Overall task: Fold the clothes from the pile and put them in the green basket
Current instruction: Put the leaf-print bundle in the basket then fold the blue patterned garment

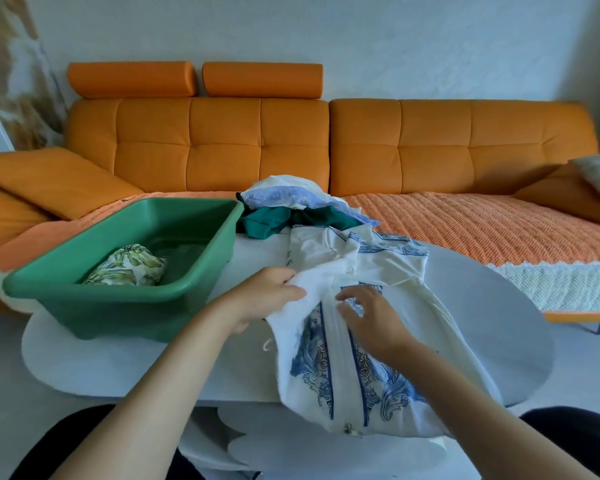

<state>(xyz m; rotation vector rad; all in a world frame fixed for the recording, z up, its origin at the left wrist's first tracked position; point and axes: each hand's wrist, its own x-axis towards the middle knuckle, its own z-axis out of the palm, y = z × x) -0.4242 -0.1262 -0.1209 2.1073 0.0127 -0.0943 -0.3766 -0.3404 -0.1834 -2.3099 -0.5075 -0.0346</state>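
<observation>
Laundry by the orange sofa point(430, 143)

White table point(482, 306) carries the green basket point(118, 306), a folded garment point(129, 270) inside, and the pile point(284, 202) behind. Blue-printed shirt point(388, 268) lies nearest; left hand point(267, 292) grips its edge, right hand point(371, 317) rests on it, fingers spread.

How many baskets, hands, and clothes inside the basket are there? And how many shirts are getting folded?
Green basket: 1
Folded garment in the basket: 1
White and blue shirt being folded: 1
Hands: 2, left hand and right hand
Total: 5
</observation>
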